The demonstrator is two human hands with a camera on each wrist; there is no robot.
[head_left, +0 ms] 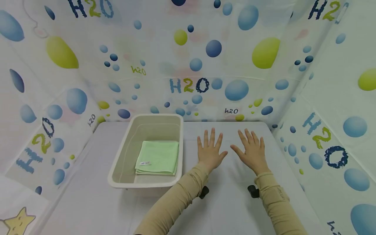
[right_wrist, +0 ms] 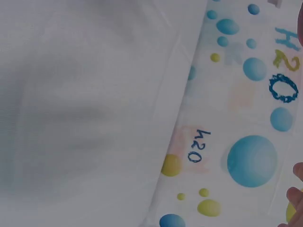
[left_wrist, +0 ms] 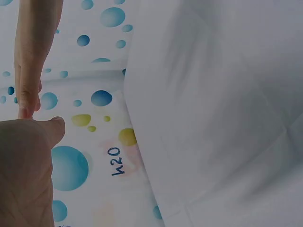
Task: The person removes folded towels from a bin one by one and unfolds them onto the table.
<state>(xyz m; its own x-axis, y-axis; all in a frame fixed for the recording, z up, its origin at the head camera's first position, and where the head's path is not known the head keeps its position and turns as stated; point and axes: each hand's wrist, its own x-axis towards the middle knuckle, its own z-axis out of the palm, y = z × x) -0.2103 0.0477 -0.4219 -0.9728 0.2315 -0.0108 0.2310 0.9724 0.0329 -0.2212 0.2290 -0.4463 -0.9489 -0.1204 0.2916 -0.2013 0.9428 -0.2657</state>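
Observation:
In the head view my left hand is held over the white table with its fingers straight and spread. Beside it on the right, my right hand is spread the same way, thumb pointing toward the left one. Neither hand holds anything. Left of the left hand stands a beige plastic basin. A folded light green cloth with a small white label lies on its bottom. The left wrist view shows part of the left hand and the right hand; only fingertips reach the right wrist view's edge.
A white cloth covers the table. Curtains printed with blue and green bubbles and "H2O" lettering surround it at the back and both sides. Beige sleeves cover the forearms, and a small black device sits under the right wrist.

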